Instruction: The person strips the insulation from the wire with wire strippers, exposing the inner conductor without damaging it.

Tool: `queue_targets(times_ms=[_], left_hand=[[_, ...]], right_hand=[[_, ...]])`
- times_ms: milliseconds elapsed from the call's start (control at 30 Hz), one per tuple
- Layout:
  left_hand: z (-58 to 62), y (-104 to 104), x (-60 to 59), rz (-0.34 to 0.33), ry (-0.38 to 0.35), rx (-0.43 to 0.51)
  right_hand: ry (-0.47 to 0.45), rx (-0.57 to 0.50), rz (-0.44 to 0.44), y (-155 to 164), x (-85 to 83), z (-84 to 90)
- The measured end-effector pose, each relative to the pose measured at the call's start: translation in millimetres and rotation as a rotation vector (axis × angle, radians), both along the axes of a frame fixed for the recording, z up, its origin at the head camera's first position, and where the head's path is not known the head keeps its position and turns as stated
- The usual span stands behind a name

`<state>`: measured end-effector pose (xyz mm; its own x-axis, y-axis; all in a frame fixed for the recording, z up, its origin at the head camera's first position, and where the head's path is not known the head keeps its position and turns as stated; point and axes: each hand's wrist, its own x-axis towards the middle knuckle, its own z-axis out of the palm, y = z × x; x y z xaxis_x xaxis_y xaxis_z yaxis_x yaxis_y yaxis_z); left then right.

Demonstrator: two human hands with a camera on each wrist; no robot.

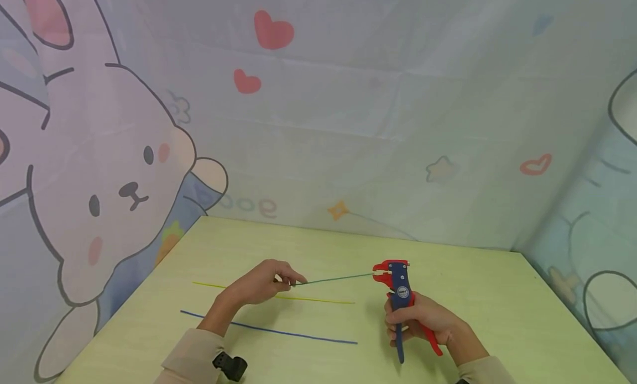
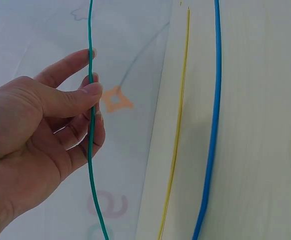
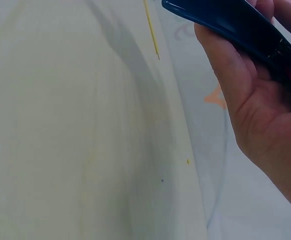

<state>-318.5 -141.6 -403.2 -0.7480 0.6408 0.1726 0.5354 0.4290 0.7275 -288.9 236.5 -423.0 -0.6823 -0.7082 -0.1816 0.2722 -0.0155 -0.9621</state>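
Observation:
My left hand (image 1: 278, 282) (image 2: 83, 100) pinches a thin green wire (image 1: 338, 278) (image 2: 90, 145) between thumb and fingers, holding it above the table. The wire's far end sits in the red jaws of a blue and red wire stripper (image 1: 398, 287). My right hand (image 1: 423, 317) (image 3: 255, 100) grips the stripper's handles (image 3: 225, 22), holding the tool upright. A yellow wire (image 1: 298, 298) (image 2: 178, 125) and a blue wire (image 1: 278, 331) (image 2: 213, 125) lie flat on the table, below and in front of the left hand.
The pale green table (image 1: 497, 312) is enclosed by a fabric backdrop (image 1: 348, 124) printed with a rabbit, hearts and stars. The yellow wire's tip (image 3: 153, 35) shows in the right wrist view.

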Motion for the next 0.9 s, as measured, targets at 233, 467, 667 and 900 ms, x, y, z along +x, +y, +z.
queue_targets(times_ms=[233, 467, 667, 900], left_hand=[[-0.5, 1.9, 1.3, 0.018, 0.015, -0.022], [0.5, 5.1, 3.4, 0.015, 0.036, -0.028], [0.9, 5.5, 2.6, 0.008, 0.051, -0.031], [0.3, 5.2, 1.5, 0.002, 0.05, -0.025]], right_hand=[[0.01, -0.002, 0.008, -0.2, 0.1, -2.7], [0.017, 0.003, 0.011, -1.5, 0.1, -2.7], [0.028, 0.011, 0.017, -2.3, -0.4, -2.8], [0.017, 0.027, 0.018, -2.2, -0.8, -3.5]])
